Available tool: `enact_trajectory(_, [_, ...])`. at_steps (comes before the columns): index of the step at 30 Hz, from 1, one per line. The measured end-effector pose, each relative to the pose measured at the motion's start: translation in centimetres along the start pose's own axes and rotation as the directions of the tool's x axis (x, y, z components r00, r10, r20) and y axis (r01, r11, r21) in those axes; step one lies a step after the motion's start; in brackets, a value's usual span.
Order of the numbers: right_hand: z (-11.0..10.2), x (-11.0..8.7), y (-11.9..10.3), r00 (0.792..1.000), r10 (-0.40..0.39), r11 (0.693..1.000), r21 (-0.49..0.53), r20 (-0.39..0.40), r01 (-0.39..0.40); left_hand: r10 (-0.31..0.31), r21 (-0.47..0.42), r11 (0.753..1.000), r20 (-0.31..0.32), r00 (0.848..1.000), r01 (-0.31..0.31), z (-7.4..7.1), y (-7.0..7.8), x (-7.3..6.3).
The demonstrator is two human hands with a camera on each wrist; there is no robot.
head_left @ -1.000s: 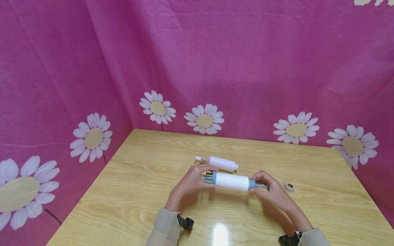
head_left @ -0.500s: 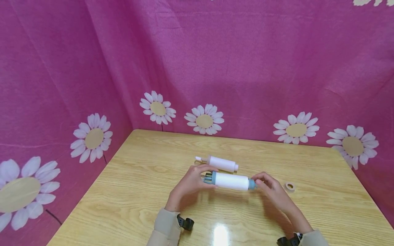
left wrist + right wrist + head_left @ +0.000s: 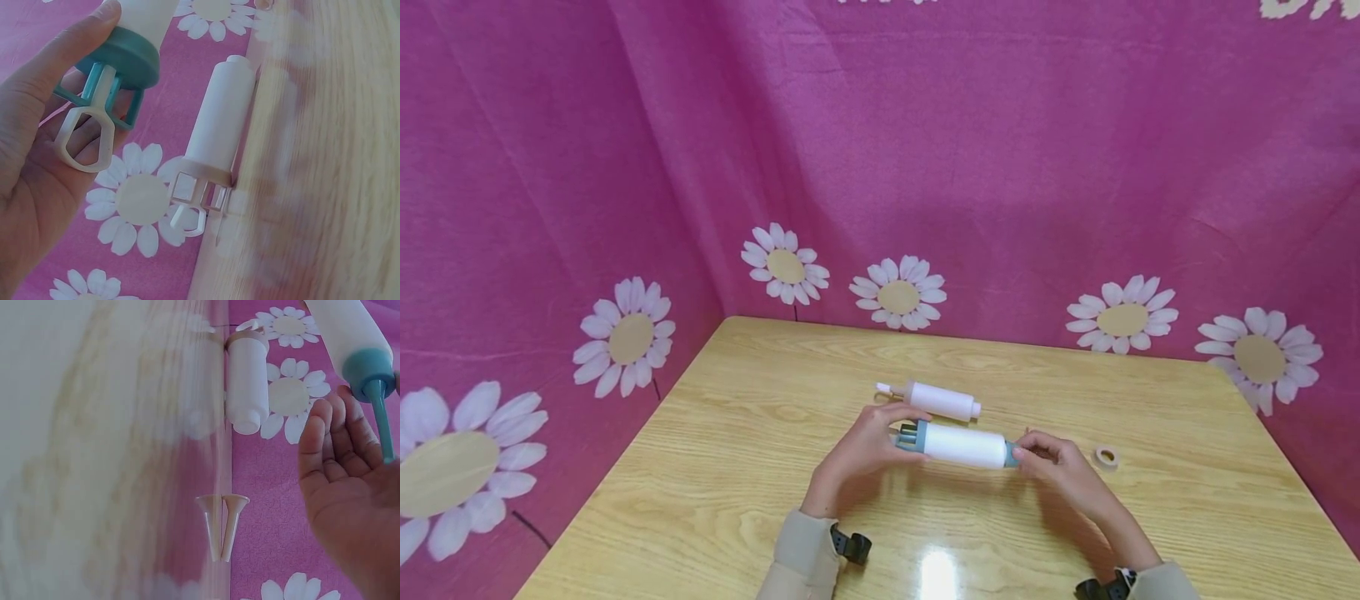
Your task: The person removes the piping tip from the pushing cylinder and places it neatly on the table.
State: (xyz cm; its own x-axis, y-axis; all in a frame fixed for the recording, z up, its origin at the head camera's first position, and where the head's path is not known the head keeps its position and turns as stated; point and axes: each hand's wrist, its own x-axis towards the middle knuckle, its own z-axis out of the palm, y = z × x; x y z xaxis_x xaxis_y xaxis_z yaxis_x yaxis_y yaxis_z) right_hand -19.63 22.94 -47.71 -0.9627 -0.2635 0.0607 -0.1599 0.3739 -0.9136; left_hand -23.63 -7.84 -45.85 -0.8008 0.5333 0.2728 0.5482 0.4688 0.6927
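Observation:
A white icing syringe (image 3: 965,446) with teal end caps is held level over the table by both hands. My left hand (image 3: 859,446) grips its plunger end; in the left wrist view the thumb lies on the teal cap (image 3: 128,59), above a white ring handle (image 3: 87,139). My right hand (image 3: 1063,471) holds the other end, thumb and fingers at the teal collar (image 3: 369,369). A long teal nozzle (image 3: 380,415) runs down along the palm in the right wrist view; in the head view this hand hides it.
A second white syringe (image 3: 942,401) with a beige cap and ring handle lies on the wooden table (image 3: 715,467) behind the hands. Right of them is a small beige flared nozzle (image 3: 1106,456). Pink flowered cloth (image 3: 985,167) hangs behind the table.
My right hand has shifted from the nozzle's outer part up to the teal collar, covering the nozzle in the head view. My left hand and the syringe have stayed nearly still.

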Motion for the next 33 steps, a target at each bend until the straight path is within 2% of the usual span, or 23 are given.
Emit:
enact_trajectory(4, [0.0, 0.0, 0.4, 0.999, -0.049, 0.998, -0.031, -0.011, 0.049, 0.003, 0.008, 1.0, -0.003, 1.0, -0.003, -0.1, 0.0, 0.0])
enact_trajectory(8, [0.1, 0.0, 0.8, 0.985, -0.169, 0.984, -0.062, -0.027, 0.167, 0.0, 0.01, 1.0, 0.001, 1.0, 0.0, -0.1, 0.1, -0.1])
enact_trajectory(10, [0.2, 0.0, 0.9, 0.971, -0.237, 0.97, -0.071, -0.042, 0.233, -0.013, -0.004, 1.0, 0.007, 1.0, 0.013, -0.2, 0.1, -0.1])
enact_trajectory(14, [0.3, 0.0, 1.1, 0.925, -0.375, 0.924, -0.103, -0.063, 0.367, -0.023, -0.016, 1.0, 0.015, 1.0, 0.023, -0.1, 0.1, -0.1])
enact_trajectory(16, [0.4, 0.0, 1.1, 0.907, -0.415, 0.906, -0.115, -0.069, 0.406, -0.018, -0.017, 1.0, 0.015, 1.0, 0.019, -0.1, 0.0, -0.2])
enact_trajectory(18, [0.4, 0.0, 1.0, 0.902, -0.427, 0.902, -0.108, -0.069, 0.419, -0.023, -0.027, 0.999, 0.018, 1.0, 0.023, 0.0, -0.1, -0.2])
enact_trajectory(21, [0.3, -0.1, 0.8, 0.92, -0.386, 0.921, -0.078, -0.067, 0.381, -0.03, -0.039, 0.999, 0.022, 0.999, 0.031, 0.0, -0.1, -0.2])
enact_trajectory(25, [0.0, -0.2, 0.5, 0.975, -0.212, 0.976, -0.062, -0.061, 0.208, -0.027, -0.036, 0.999, 0.022, 0.999, 0.028, -0.1, -0.1, -0.2])
enact_trajectory(27, [-0.2, -0.2, 0.3, 0.991, -0.126, 0.99, -0.061, -0.035, 0.124, -0.021, -0.028, 0.999, 0.02, 1.0, 0.021, -0.1, 0.0, -0.3])
enact_trajectory(29, [-0.3, -0.2, 0.3, 0.997, -0.074, 0.996, -0.045, 0.006, 0.074, -0.017, -0.025, 1.0, 0.02, 1.0, 0.018, -0.1, 0.0, -0.3])
enact_trajectory(33, [-0.3, -0.1, 0.2, 0.994, -0.07, 0.998, 0.016, 0.085, 0.069, -0.013, -0.025, 1.0, 0.024, 1.0, 0.013, -0.1, 0.0, -0.4])
